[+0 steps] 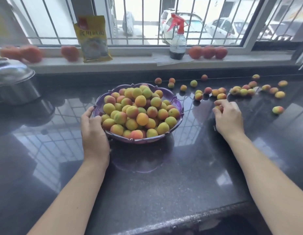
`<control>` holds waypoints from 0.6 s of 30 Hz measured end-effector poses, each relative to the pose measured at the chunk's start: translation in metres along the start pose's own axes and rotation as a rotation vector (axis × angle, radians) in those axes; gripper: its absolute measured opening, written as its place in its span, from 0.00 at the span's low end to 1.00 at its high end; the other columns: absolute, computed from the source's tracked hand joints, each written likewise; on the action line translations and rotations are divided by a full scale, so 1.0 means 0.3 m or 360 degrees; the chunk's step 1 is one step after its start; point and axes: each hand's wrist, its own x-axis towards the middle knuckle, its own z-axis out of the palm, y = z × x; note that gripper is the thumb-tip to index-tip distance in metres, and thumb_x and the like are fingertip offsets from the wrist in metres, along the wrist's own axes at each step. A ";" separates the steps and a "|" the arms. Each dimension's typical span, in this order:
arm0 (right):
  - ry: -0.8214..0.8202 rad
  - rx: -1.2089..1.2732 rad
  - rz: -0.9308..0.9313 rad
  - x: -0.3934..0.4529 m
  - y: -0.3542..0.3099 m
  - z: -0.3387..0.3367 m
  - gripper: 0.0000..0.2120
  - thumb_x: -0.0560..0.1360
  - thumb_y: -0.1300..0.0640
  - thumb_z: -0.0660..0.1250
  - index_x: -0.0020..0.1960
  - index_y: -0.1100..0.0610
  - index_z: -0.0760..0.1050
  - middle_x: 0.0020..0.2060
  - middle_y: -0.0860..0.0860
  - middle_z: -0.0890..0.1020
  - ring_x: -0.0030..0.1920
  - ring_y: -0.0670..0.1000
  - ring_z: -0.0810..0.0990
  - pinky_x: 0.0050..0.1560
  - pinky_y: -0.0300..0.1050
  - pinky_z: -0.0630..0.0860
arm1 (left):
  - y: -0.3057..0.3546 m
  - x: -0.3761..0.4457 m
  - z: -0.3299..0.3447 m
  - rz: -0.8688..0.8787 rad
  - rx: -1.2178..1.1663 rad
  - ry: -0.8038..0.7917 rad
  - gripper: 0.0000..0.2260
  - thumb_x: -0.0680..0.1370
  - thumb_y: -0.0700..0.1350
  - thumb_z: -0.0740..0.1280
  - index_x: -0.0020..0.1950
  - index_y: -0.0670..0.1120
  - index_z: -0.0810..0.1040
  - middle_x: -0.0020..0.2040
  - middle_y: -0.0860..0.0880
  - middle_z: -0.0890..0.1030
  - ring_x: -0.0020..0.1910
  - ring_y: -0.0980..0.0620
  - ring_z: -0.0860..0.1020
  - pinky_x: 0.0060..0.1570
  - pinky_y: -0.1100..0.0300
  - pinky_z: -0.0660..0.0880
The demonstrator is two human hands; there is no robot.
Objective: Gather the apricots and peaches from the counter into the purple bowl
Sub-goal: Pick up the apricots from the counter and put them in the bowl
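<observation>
Purple bowl (177, 100): it stands on the dark worktop (164, 184), in the middle, heaped full with small yellow, orange and red fruits (140, 114).
Left hand (94, 131): it holds the near-left rim of the bowl; the fingers are curled around the edge and the thumb lies on the rim beside the fruits.
Right hand (229, 118): it is to the right of the bowl, low over the worktop; its grip pinches one small reddish fruit (219, 108) between the fingertips.
Loose fruits (215, 92): many lie scattered on the worktop behind and to the right of the right hand; one (278, 109) lies apart on the far right.
Window sill: bigger red peaches (207, 52) lie in a row on it, right and left, with a yellow packet (93, 39) and a spray bottle (178, 41) with a red head between them.
Far left: a metal pot (15, 89) with a lid.
</observation>
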 end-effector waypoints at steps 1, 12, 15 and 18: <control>-0.0021 0.0032 -0.0005 -0.007 -0.014 -0.003 0.12 0.82 0.59 0.63 0.64 0.57 0.79 0.57 0.61 0.75 0.58 0.62 0.76 0.56 0.48 0.70 | 0.000 -0.001 -0.001 -0.0003 -0.0002 -0.0008 0.20 0.81 0.47 0.61 0.74 0.54 0.74 0.65 0.48 0.82 0.64 0.48 0.83 0.63 0.45 0.82; -0.0173 0.0743 -0.0178 -0.047 -0.251 -0.123 0.14 0.76 0.57 0.75 0.60 0.52 0.78 0.49 0.47 0.83 0.49 0.48 0.83 0.53 0.42 0.78 | 0.016 -0.004 -0.002 -0.0003 0.0052 -0.0012 0.21 0.76 0.51 0.62 0.69 0.58 0.75 0.65 0.49 0.82 0.63 0.49 0.83 0.66 0.41 0.80; -0.0443 0.0813 -0.0421 -0.108 -0.403 -0.168 0.12 0.75 0.53 0.76 0.56 0.52 0.77 0.44 0.45 0.84 0.44 0.43 0.82 0.47 0.34 0.77 | 0.012 0.001 -0.002 -0.0006 0.0063 -0.0023 0.22 0.76 0.51 0.62 0.70 0.57 0.75 0.65 0.49 0.82 0.63 0.49 0.83 0.65 0.41 0.81; -0.0571 0.0495 -0.0614 -0.169 -0.482 -0.146 0.09 0.74 0.48 0.75 0.51 0.48 0.80 0.42 0.43 0.82 0.46 0.43 0.79 0.45 0.35 0.73 | 0.008 -0.001 -0.005 0.0007 0.0056 -0.0036 0.20 0.78 0.49 0.62 0.71 0.56 0.74 0.63 0.50 0.82 0.61 0.50 0.83 0.64 0.43 0.82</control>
